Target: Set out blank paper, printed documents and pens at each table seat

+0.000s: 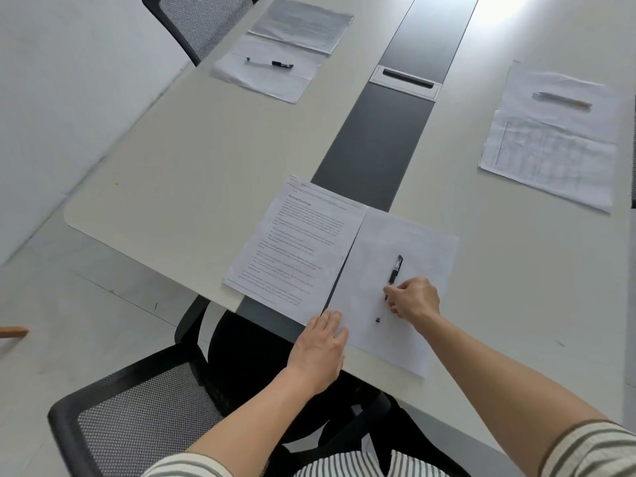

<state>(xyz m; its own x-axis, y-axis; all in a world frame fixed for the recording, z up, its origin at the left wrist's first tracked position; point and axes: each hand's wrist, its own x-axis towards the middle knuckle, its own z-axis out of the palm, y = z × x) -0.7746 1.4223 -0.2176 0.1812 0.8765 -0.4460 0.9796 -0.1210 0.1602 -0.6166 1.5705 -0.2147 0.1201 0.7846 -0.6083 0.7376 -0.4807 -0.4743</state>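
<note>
At the near seat a printed document (pixel 292 249) lies beside a blank sheet (pixel 409 242) on the pale table (pixel 179 173). A black pen (pixel 395 270) lies on the blank sheet, and my right hand (pixel 414 297) pinches its lower part with curled fingers. My left hand (pixel 321 346) rests flat on the near edges of the two sheets, fingers straight. At the far left seat sit a printed document (pixel 303 24), a blank sheet (pixel 265 72) and a pen (pixel 270 63). The right seat has a blank sheet (pixel 564 84) with a pale pen (pixel 561 99) and a printed table sheet (pixel 550 160).
A dark strip (pixel 375 146) with a cable slot (pixel 406 79) runs down the table's middle. A black mesh chair (pixel 144 401) stands below the near seat, another chair (pixel 196 25) at the far left. A wall and pale floor lie to the left.
</note>
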